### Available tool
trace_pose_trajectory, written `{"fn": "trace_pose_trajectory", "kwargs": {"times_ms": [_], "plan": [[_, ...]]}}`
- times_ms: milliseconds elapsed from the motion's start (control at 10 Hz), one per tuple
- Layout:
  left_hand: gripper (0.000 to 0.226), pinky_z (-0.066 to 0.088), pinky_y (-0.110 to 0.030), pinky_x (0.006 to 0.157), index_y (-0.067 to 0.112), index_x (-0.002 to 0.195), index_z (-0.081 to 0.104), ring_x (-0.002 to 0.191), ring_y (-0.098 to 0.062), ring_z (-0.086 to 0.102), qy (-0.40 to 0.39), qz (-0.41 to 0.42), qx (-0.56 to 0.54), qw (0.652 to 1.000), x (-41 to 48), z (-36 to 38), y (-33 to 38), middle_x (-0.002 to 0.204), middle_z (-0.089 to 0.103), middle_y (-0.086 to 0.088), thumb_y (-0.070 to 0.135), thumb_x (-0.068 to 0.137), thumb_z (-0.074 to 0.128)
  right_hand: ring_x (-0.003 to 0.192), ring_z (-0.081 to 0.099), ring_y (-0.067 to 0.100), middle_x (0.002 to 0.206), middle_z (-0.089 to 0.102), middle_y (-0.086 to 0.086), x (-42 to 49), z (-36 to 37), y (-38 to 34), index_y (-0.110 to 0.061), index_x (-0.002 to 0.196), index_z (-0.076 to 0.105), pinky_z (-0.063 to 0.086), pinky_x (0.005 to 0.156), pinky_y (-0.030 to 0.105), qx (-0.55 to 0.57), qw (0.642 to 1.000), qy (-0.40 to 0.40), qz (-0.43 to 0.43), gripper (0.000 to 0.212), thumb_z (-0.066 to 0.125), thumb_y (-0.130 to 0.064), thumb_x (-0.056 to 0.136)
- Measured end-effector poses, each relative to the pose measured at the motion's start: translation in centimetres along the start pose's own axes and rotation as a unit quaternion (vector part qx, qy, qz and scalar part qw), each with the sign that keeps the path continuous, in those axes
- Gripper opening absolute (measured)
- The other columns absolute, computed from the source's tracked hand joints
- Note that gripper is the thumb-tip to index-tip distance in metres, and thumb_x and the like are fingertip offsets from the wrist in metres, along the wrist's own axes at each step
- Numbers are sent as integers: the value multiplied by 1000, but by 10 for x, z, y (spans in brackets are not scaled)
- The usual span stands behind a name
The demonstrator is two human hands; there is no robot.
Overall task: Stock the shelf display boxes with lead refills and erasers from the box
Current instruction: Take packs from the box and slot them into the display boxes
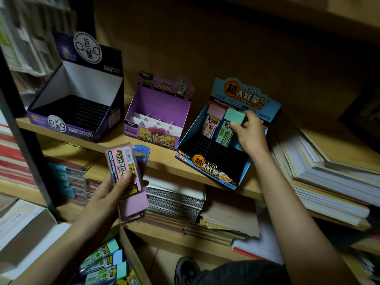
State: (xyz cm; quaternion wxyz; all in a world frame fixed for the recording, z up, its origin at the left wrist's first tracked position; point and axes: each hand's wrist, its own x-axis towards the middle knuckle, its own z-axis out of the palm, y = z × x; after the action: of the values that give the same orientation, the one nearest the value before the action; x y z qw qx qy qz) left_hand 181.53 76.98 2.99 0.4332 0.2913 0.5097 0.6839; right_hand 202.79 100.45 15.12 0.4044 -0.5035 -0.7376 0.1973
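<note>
My right hand (249, 132) pinches the mint-green cap of a lead refill case (228, 128) standing in the back row of the blue display box (207, 171). A pink-capped refill case (211, 122) stands beside it on the left. My left hand (111, 192) grips a stack of refill cases below the shelf edge, a pink one (126, 175) on top and a blue-capped one (141, 157) behind it. The purple display box (162, 103) and the dark box (78, 108) on the left hold no refills.
A cardboard box (127, 247) at the bottom left holds several more refill cases (104, 262). Stacks of notebooks (329, 182) lie right of the blue box on the wooden shelf (164, 159). Spiral notebooks (174, 200) fill the lower shelf. A black upright post (24, 128) stands at the left.
</note>
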Motion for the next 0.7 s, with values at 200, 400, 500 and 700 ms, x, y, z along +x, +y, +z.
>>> {"fn": "trace_pose_trajectory", "kwargs": {"times_ms": [200,400,500,700], "plan": [[33,57,-25,60,25,109,61,84,-15,72,-9,11,-26,1000,-7,3,6,96,74,-4,37,79,56,80,53,22,90,53,8,2,12,-1,0,109,55,42,66,32,-146,988,38,23,32,65,-22,88],[28,58,-27,61,32,104,64,82,-16,71,-20,6,-37,999,-11,5,8,93,74,-1,38,78,55,90,64,33,102,64,18,-18,-7,-22,3,109,58,47,63,31,-269,961,59,26,35,61,-28,91],[31,58,-32,68,30,108,63,86,-18,70,-27,9,-34,999,-11,5,9,95,73,-1,38,79,54,89,65,26,105,64,12,-46,-13,-32,-7,122,49,45,62,25,-213,975,40,-38,40,56,-33,92],[30,58,-25,59,28,103,64,78,-12,69,-26,22,-42,999,-13,12,11,88,74,2,38,76,55,136,32,26,152,31,1,-93,31,-29,-29,142,33,30,108,42,-293,923,-232,-93,72,43,-69,83]]}}
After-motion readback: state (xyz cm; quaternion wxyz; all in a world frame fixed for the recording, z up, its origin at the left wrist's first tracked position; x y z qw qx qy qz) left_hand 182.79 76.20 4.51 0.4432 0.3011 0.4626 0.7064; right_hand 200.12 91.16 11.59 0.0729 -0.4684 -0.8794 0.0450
